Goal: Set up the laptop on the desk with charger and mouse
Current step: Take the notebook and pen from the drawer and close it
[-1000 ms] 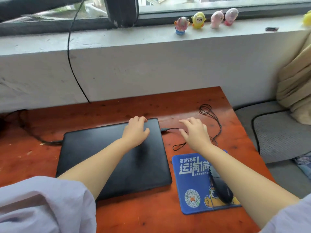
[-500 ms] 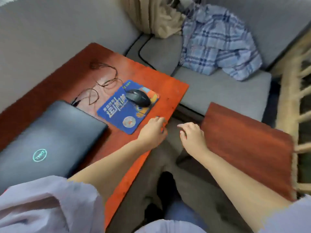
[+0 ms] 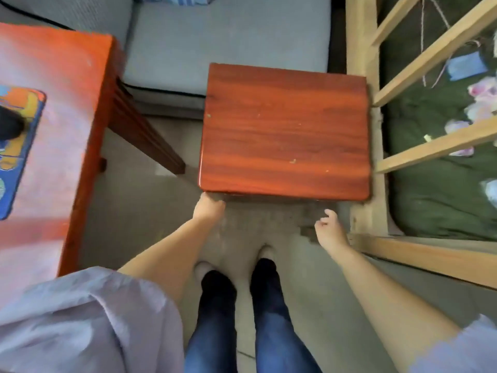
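Note:
The red wooden desk [image 3: 61,76] fills the left side, seen from above. On it at the far left edge lie the blue mouse pad [image 3: 16,162] and part of the black mouse [image 3: 9,125]. The laptop and charger are out of view. A red-brown wooden stool [image 3: 285,130] stands on the floor ahead of me. My left hand [image 3: 208,207] grips the stool's near left corner, fingers curled under the edge. My right hand [image 3: 329,230] hovers below the stool's near right side, fingers apart and holding nothing.
A grey cushioned seat [image 3: 228,41] lies behind the stool. A light wooden frame [image 3: 363,130] with a green mattress [image 3: 441,200] stands at the right. My feet and legs [image 3: 242,292] are on the grey floor just below the stool.
My view has swung from the desk and laptop down to the floor and stool. Both hands left the desk; the left one has taken hold of the stool's corner.

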Demonstrator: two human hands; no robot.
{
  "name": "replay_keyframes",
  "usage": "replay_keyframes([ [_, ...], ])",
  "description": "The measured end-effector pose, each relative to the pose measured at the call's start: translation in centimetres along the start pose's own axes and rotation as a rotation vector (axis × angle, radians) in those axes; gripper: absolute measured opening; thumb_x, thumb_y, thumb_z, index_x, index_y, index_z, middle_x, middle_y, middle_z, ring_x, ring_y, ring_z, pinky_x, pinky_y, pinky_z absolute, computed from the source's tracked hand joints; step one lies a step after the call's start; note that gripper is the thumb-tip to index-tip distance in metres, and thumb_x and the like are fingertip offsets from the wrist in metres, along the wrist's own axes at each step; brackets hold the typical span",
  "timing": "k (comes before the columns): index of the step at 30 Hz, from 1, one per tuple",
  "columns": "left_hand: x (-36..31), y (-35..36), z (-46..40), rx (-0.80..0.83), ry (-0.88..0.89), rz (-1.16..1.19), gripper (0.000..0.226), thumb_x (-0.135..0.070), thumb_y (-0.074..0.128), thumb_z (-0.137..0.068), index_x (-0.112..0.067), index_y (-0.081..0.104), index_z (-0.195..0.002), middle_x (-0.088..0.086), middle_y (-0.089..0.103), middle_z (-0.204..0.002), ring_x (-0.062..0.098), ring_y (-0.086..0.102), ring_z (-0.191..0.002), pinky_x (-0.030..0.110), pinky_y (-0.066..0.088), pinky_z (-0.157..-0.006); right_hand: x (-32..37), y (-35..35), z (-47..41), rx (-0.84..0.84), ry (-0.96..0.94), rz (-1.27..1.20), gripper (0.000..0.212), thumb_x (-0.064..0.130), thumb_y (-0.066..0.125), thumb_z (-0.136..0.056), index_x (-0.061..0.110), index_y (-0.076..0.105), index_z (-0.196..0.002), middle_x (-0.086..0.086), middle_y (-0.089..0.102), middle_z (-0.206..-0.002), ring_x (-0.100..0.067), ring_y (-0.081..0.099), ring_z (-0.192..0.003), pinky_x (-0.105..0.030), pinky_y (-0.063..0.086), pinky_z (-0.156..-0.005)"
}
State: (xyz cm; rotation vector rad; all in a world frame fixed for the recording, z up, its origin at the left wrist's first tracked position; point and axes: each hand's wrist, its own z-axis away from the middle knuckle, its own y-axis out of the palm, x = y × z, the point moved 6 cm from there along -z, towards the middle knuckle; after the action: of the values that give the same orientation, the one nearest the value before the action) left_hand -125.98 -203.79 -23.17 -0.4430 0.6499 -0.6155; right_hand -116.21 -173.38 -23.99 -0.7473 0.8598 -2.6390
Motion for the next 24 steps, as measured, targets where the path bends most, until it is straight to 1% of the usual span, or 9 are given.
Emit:
replay_keyframes([
  [2, 1.0, 1.3, -1.8, -0.043, -0.059, 0.177, 0.046, -0.006, 0.049, -0.085, -0.004, 0.043, -0.131, 0.015, 0.057, -0.113, 0.03, 0.057, -0.103, 0.032, 0.041, -0.081, -2.1, -1.5, -3.4, -0.09, 0.111, -0.191, 0.058, 0.011, 0.043, -0.093, 0.015, 0.017, -0.145, -0.009, 0.039, -0.146, -0.028, 0.047, -0.124, -0.033, 0.036, -0.096],
  [4, 1.9, 2.6, -3.3, -0.064, -0.068, 0.255, 0.054, 0.002, 0.045, -0.084, -0.006, 0.036, -0.137, 0.008, 0.051, -0.113, 0.022, 0.051, -0.103, 0.027, 0.038, -0.081, -3.2, -2.1, -6.2, -0.134, 0.157, -0.374, 0.055, 0.004, 0.043, -0.091, 0.017, 0.023, -0.141, -0.007, 0.036, -0.147, -0.026, 0.047, -0.124, -0.038, 0.038, -0.102],
  [7, 2.6, 3.8, -5.0, -0.119, -0.057, 0.248, 0.058, 0.006, 0.044, -0.081, -0.006, 0.035, -0.137, 0.012, 0.052, -0.131, 0.027, 0.05, -0.117, 0.032, 0.041, -0.093, -4.6, -1.7, -9.3, -0.136, 0.18, -0.519, 0.035, 0.001, 0.042, -0.089, 0.015, 0.038, -0.12, -0.004, 0.045, -0.133, -0.02, 0.048, -0.113, -0.048, 0.039, -0.106],
  [10, 3.0, 3.9, -6.0, -0.176, -0.043, 0.198, 0.053, 0.005, 0.046, -0.078, -0.005, 0.039, -0.13, 0.018, 0.055, -0.12, 0.037, 0.055, -0.109, 0.04, 0.047, -0.089, -5.1, -1.8, -10.6, -0.174, 0.165, -0.437, 0.011, 0.009, 0.046, -0.086, 0.019, 0.041, -0.087, -0.008, 0.051, -0.105, -0.029, 0.054, -0.101, -0.054, 0.043, -0.1],
  [12, 3.5, 3.6, -6.0, -0.205, -0.036, 0.143, 0.053, 0.003, 0.046, -0.076, -0.007, 0.039, -0.128, 0.018, 0.056, -0.115, 0.039, 0.057, -0.103, 0.041, 0.048, -0.084, -5.0, -2.4, -10.6, -0.208, 0.134, -0.319, 0.02, 0.014, 0.051, -0.085, 0.024, 0.039, -0.074, -0.014, 0.053, -0.099, -0.036, 0.057, -0.096, -0.055, 0.047, -0.094],
  [14, 4.2, 3.6, -5.2, -0.199, 0.001, 0.094, 0.06, 0.002, 0.046, -0.076, -0.014, 0.034, -0.132, 0.013, 0.058, -0.112, 0.036, 0.059, -0.09, 0.036, 0.048, -0.072, -5.4, -2.7, -10.0, -0.263, 0.104, -0.31, 0.015, 0.012, 0.054, -0.085, 0.021, 0.043, -0.093, -0.018, 0.055, -0.108, -0.035, 0.056, -0.097, -0.053, 0.048, -0.093],
  [17, 6.5, 4.3, -2.9, -0.128, 0.009, 0.049, 0.056, 0.002, 0.043, -0.077, -0.021, 0.033, -0.127, 0.011, 0.058, -0.092, 0.02, 0.053, -0.057, 0.025, 0.037, -0.047, -7.5, -1.3, -7.9, -0.219, 0.13, -0.511, 0.045, 0.001, 0.045, -0.089, 0.023, 0.034, -0.126, -0.006, 0.049, -0.112, -0.019, 0.057, -0.088, -0.049, 0.048, -0.094],
  [19, 8.6, 4.7, -1.4, -0.103, -0.005, 0.047, 0.053, 0.003, 0.043, -0.078, -0.02, 0.036, -0.125, 0.011, 0.058, -0.09, 0.015, 0.051, -0.054, 0.024, 0.035, -0.043, -9.7, 0.0, -6.1, -0.181, 0.169, -0.684, 0.048, -0.004, 0.043, -0.091, 0.023, 0.032, -0.13, -0.001, 0.049, -0.111, -0.005, 0.056, -0.087, -0.042, 0.047, -0.097],
  [24, 13.4, 7.1, 0.5, -0.003, -0.12, 0.085, 0.059, -0.001, 0.042, -0.086, -0.024, 0.028, -0.139, 0.0, 0.052, -0.105, 0.011, 0.056, -0.063, 0.022, 0.04, -0.049, -14.0, 2.8, -3.7, -0.141, 0.268, -0.909, 0.05, -0.003, 0.05, -0.091, 0.021, 0.036, -0.133, -0.009, 0.048, -0.133, -0.016, 0.055, -0.114, -0.03, 0.048, -0.09],
])
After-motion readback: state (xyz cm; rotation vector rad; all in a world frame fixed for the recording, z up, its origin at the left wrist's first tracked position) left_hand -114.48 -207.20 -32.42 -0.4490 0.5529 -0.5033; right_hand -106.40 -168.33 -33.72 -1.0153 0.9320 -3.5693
